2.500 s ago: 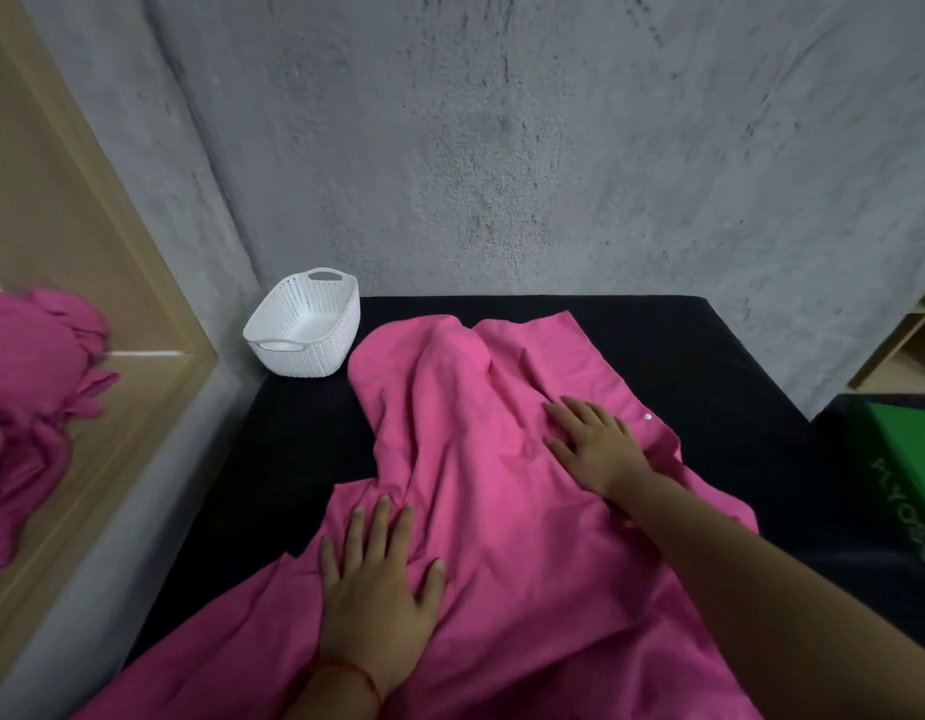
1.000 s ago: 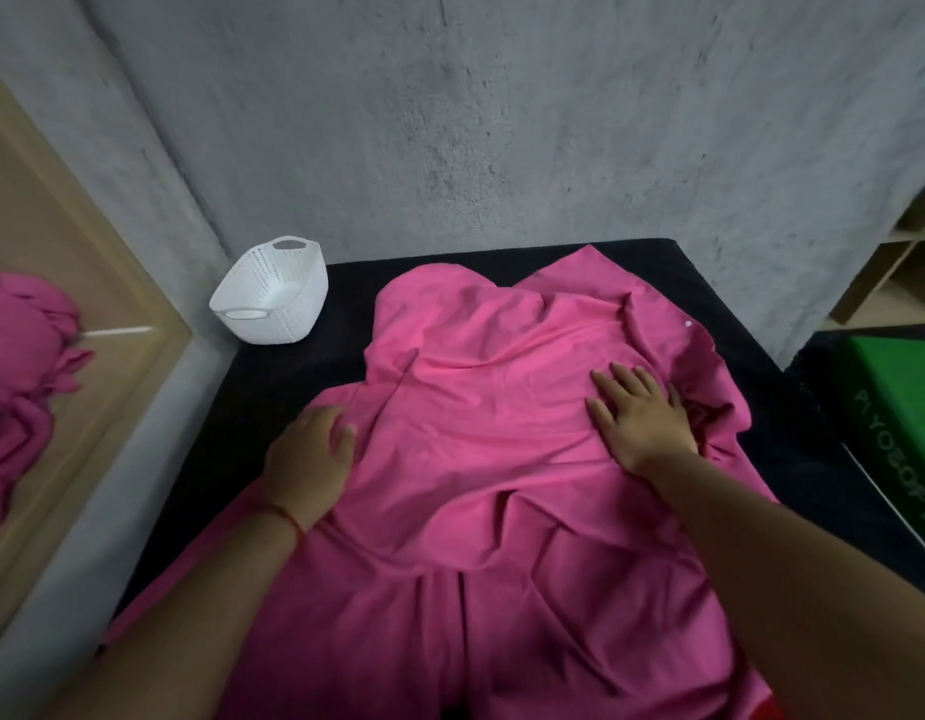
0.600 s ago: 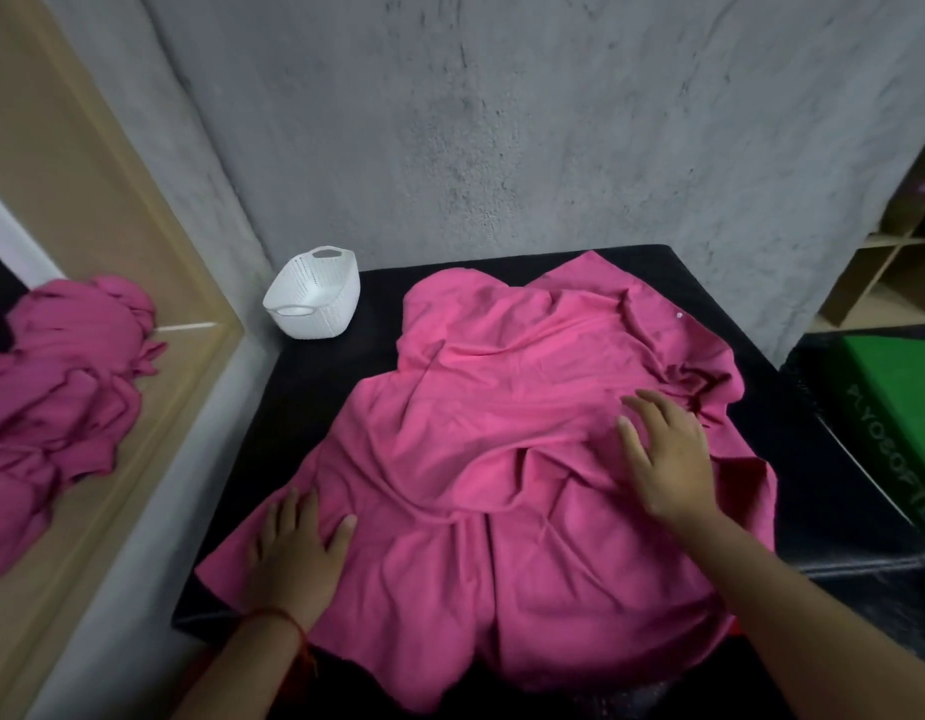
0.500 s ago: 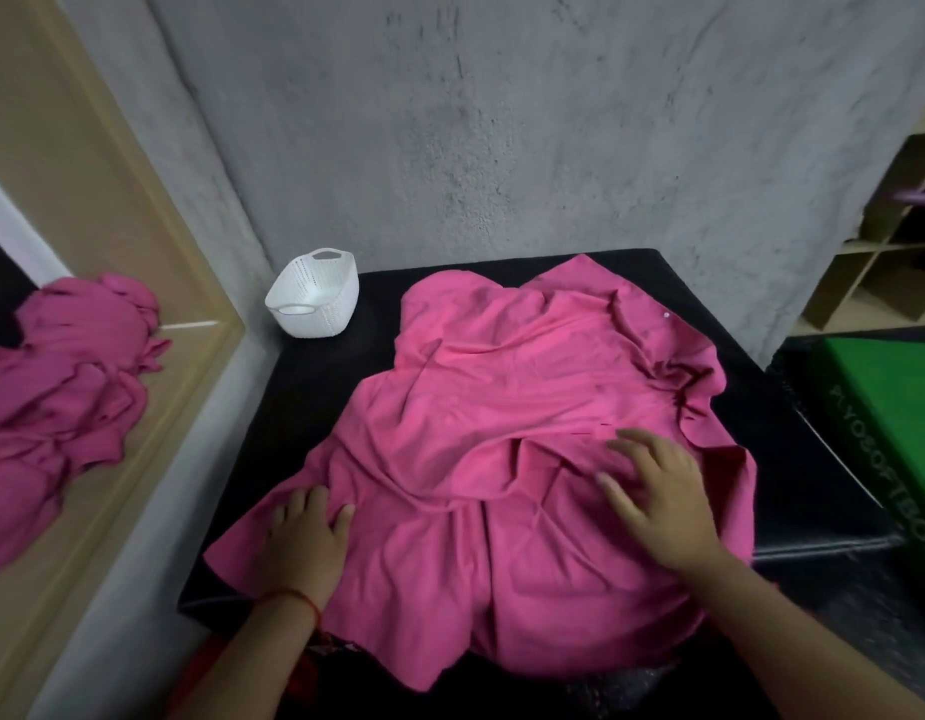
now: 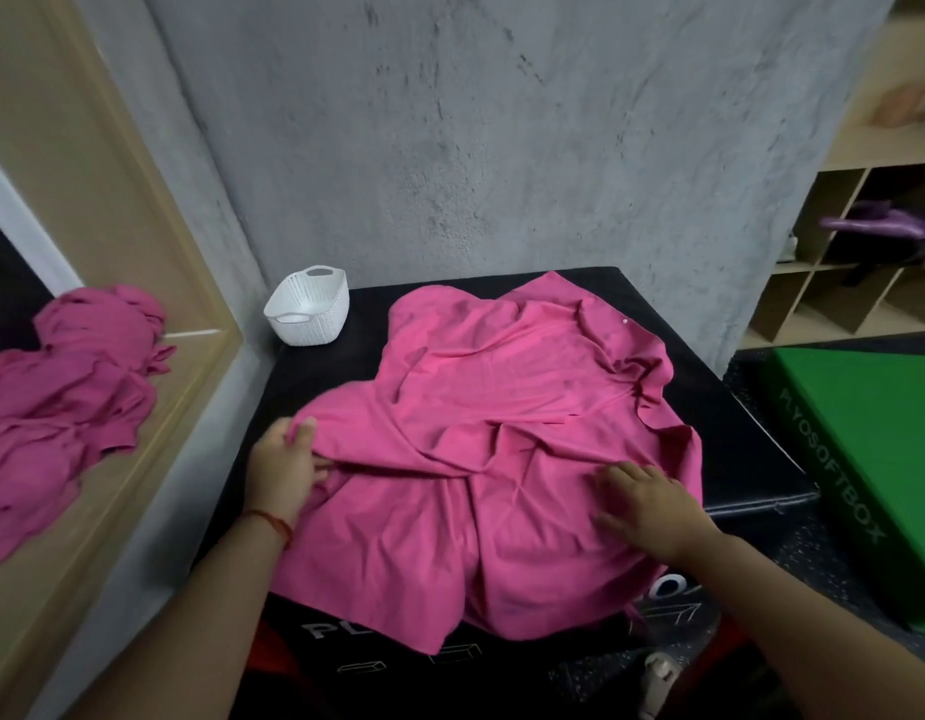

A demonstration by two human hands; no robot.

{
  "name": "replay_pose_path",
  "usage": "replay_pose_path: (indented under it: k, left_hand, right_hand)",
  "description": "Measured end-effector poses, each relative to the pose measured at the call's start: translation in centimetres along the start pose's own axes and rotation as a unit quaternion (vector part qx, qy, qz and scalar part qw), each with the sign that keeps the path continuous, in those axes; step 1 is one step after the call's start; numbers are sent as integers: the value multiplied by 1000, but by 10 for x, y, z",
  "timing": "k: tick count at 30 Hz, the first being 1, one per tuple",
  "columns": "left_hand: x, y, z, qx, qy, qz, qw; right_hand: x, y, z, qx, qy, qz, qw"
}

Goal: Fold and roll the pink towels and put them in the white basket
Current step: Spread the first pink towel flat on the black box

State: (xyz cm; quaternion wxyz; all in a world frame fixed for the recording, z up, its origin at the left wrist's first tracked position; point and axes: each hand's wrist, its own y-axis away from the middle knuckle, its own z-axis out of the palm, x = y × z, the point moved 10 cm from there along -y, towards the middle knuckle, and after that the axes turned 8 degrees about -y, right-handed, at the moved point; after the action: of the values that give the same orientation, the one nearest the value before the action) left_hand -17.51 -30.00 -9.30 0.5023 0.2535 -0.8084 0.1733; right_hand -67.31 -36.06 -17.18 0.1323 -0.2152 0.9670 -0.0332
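Observation:
A large pink towel (image 5: 502,407) lies rumpled and spread over the black padded box (image 5: 720,407), its near edge hanging over the front. My left hand (image 5: 283,465) pinches the towel's left edge between thumb and fingers. My right hand (image 5: 642,501) rests flat on the towel's right part, fingers apart. The white basket (image 5: 309,309) stands empty at the box's far left corner, against the wall.
A heap of more pink towels (image 5: 60,387) lies on the wooden ledge at left. A grey concrete wall rises behind the box. A green soft box (image 5: 865,459) sits to the right, with wooden cubby shelves (image 5: 865,283) behind it.
My left hand went from lying flat near the front left corner to gripping the towel's left edge further up. My right hand slid slightly nearer. The view pulled back.

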Motion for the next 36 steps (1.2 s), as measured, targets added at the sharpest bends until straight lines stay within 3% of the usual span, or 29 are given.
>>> replay_pose_path:
  k: [3, 5, 7, 8, 10, 12, 13, 15, 17, 22, 24, 28, 29, 30, 33, 36]
  left_hand:
    - [29, -11, 5, -57, 252, -14, 966]
    - [37, -16, 10, -113, 289, 18, 951]
    - [19, -8, 24, -164, 121, 50, 978]
    - [-5, 0, 36, -187, -39, 60, 980]
    - [-72, 22, 59, -237, -346, 25, 907]
    - [-109, 37, 64, -208, -519, 38, 828]
    - [-102, 44, 63, -164, -542, 74, 821]
    - [-74, 51, 60, -112, -509, 146, 841]
    - [-58, 52, 60, -116, -500, 173, 841]
    - [-47, 58, 60, -158, -567, 153, 794]
    - [-45, 74, 71, -229, -565, 134, 781]
    - [-52, 156, 120, -541, -434, 59, 718]
    - [-45, 162, 127, -552, -400, 62, 729]
    - [-34, 157, 130, -527, -370, 74, 761]
    - [-1, 117, 122, -376, -295, 111, 871]
    - [8, 91, 111, -284, -319, 152, 891]
  right_hand:
    - [8, 8, 8, -21, -33, -25, 999]
    - [-1, 10, 5, -33, -32, -44, 998]
    - [-13, 14, 0, -37, -29, -54, 997]
    - [-16, 18, 0, -36, -29, -52, 998]
    - [-22, 22, 2, -49, -19, -44, 998]
    - [-22, 24, 7, -61, 10, -24, 998]
    - [-23, 23, 6, -45, 26, -25, 998]
    - [-27, 20, 5, -26, 69, -34, 997]
    - [-24, 13, 10, -83, 88, -33, 992]
    - [-13, 4, -27, -225, 49, -14, 973]
    - [-7, 12, -41, -305, 82, 39, 948]
    - [-4, 21, -42, -404, 77, 54, 910]
    - [-6, 16, -43, -391, 64, 51, 917]
    - [-10, 8, -46, -360, 46, 43, 931]
    - [-18, -19, -60, -238, -17, 23, 971]
    - [-13, -38, -57, -154, -70, 38, 985]
